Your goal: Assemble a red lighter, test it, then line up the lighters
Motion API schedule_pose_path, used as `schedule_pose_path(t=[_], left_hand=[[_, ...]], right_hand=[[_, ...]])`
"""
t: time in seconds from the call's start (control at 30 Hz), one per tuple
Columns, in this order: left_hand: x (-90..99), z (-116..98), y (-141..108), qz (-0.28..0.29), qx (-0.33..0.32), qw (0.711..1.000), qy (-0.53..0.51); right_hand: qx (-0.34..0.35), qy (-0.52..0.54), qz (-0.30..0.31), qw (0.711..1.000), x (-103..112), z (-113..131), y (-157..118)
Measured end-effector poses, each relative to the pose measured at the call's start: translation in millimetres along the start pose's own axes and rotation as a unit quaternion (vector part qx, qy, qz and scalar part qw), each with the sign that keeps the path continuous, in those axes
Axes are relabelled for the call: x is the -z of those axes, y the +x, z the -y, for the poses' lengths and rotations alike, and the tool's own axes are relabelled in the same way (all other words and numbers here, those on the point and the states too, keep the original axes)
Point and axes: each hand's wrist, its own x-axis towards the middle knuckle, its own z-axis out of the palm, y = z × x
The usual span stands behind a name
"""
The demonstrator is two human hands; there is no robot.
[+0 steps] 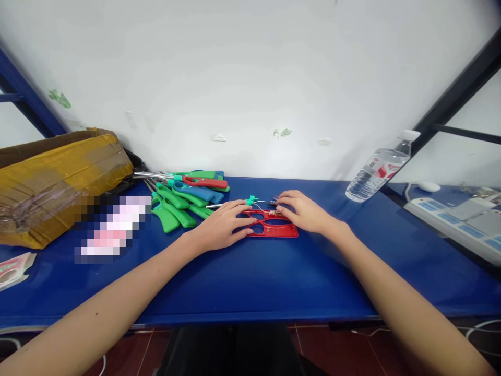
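Near the middle of the blue table lies the red casing point(279, 230) of a stick lighter, its hollow inside and finger openings facing up. My left hand point(221, 225) grips its left end, with the fingers over the upper edge and the thumb by the lower one. A small green part point(251, 200) sits just above those fingertips. From near it a thin white wire point(264, 202) runs to a small dark part point(274, 201) at the fingertips of my right hand point(307, 210). That hand's index finger and thumb close around the dark part, which they partly hide.
Left of my left hand, several green, blue and red stick lighters point(183, 196) lie piled. Beyond them stands a taped cardboard box point(66, 183). A water bottle point(378, 169) leans at the right, near a white power strip point(457, 224). A white wall point(250, 78) closes the back.
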Motion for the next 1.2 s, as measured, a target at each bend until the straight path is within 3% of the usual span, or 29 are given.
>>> schedule_pose_path(t=[0.53, 0.77, 1.03, 1.2], left_hand=[[-3.6, -9.5, 3.2, 0.025, 0.06, 0.997, 0.048], [-2.0, 7.6, 1.9, -0.019, 0.141, 0.988, 0.058], [-4.5, 11.8, -0.1, -0.023, 0.137, 0.989, 0.045], [-0.6, 9.4, 14.1, -0.057, 0.167, 0.984, 0.0]], right_hand=[[-0.001, -0.007, -0.023, 1.0, -5.5, -2.4, -0.2], [0.003, 0.01, -0.02, 1.0, -4.6, -3.4, -0.1], [-0.02, -0.015, -0.055, 0.998, -9.1, -13.5, 1.3], [-0.043, -0.022, -0.073, 0.996, -15.7, -15.9, 5.5]])
